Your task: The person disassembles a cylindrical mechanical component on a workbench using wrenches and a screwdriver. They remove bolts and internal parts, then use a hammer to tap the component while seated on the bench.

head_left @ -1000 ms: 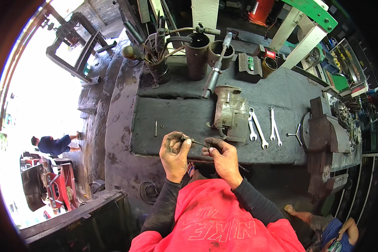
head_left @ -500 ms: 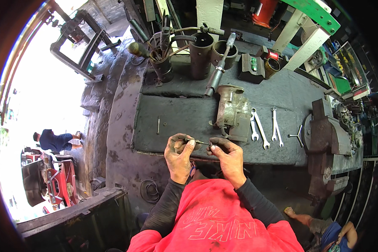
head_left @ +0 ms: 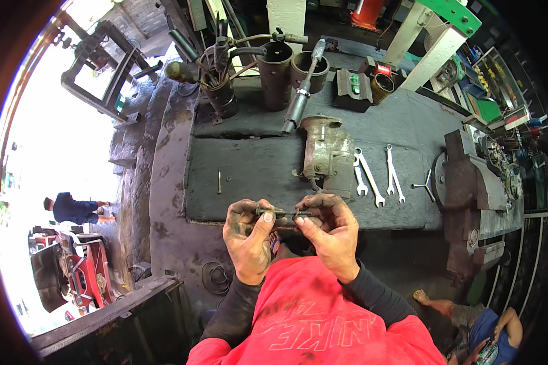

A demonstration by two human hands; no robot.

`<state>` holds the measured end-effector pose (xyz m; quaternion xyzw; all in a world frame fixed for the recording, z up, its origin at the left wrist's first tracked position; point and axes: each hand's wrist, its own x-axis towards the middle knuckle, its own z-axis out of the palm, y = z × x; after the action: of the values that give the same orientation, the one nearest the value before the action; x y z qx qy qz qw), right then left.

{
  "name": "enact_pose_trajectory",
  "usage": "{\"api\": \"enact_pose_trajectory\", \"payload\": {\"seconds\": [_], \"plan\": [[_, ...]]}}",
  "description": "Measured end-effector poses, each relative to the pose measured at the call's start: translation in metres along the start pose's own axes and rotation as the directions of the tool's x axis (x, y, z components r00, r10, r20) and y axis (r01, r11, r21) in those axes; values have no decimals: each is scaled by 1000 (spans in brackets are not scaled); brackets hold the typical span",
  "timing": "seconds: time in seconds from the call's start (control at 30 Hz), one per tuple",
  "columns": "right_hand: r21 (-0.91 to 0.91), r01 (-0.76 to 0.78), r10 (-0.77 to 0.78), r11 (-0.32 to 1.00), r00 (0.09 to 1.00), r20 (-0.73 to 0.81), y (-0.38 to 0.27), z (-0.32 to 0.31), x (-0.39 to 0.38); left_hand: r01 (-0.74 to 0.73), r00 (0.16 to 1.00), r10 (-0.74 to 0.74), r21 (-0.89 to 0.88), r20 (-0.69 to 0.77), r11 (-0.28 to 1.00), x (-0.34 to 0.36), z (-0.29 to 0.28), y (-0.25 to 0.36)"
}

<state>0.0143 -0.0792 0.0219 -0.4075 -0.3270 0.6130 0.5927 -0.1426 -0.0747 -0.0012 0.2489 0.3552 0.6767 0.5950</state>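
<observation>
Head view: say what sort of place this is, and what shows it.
Probably a mechanical repair workshop: wrenches lie on the dark workbench beside a grimy metal housing, and what looks like a heavy bench vise stands at the right.

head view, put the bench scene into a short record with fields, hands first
left hand: left hand pinching one end of a slim metal part
right hand: right hand pinching the other end; one piece or two, cannot tell
bench, left: thin pin beside a small ring
bench, middle: grimy cylindrical metal housing
bench, right of housing: combination wrenches, then a three-armed wrench
bench, far right: heavy bench vise
bench, back left: can full of tools
</observation>
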Motion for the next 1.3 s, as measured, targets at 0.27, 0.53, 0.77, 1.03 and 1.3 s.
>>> {"api": "enact_pose_trajectory", "payload": {"seconds": [0.27, 0.53, 0.77, 1.03, 1.3], "plan": [[-203, 95, -88, 975, 995, 46, -1, -4, 0, -24, 1000, 24, 263, 4, 965, -7, 10, 1], [-569, 151, -168, 808, 985, 23, 35, -25, 9, 270, 962, -270, 275, -39, 923, -15, 1, -36], [-670, 179, -13, 720, 970, 245, 55, -30, 10, 348, 937, -309, 389, -161, 853, 13, -51, -57], [-558, -21, 70, 830, 995, 68, 65, -92, 14, 128, 911, 330, 930, -248, 344, 139, -177, -20], [-588, -201, 148, 784, 979, -136, 65, -198, -21, 55, 940, 335, 998, -61, 29, 169, -220, -50]]}}
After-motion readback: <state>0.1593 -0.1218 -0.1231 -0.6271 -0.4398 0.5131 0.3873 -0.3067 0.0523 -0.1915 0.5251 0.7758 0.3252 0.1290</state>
